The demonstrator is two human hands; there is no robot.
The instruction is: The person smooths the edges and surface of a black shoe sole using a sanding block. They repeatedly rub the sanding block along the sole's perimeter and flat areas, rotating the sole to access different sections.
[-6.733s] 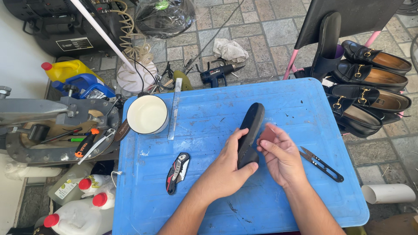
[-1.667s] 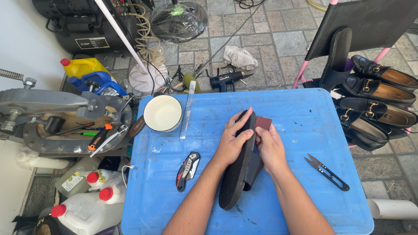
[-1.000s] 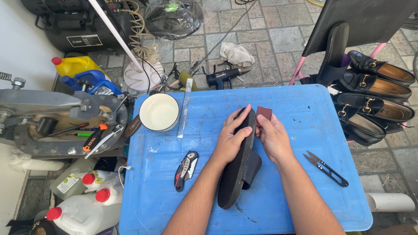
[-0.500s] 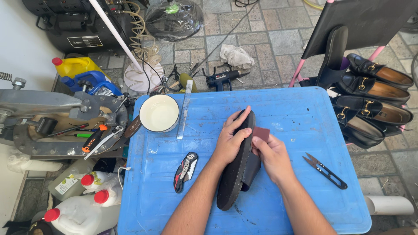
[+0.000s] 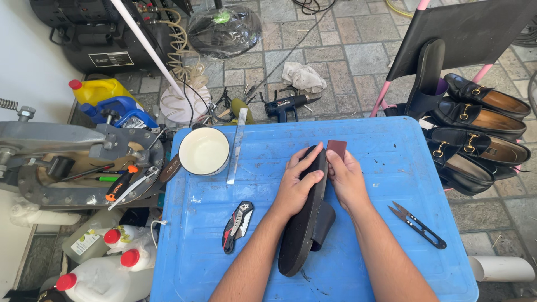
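- Presently, black shoe sole: lying lengthwise on its edge on the blue table, heel block facing right; looking stiff, light and matte rather than slippery.
- Left hand: pressing down over the sole's toe end, fingers wrapping its upper edge.
- Right hand: pinching a small reddish-brown sanding block against the sole's tip.
- Best hold, by judgement: the thick waist near the heel.
- Nearby: folding utility knife, thread snips, white bowl.
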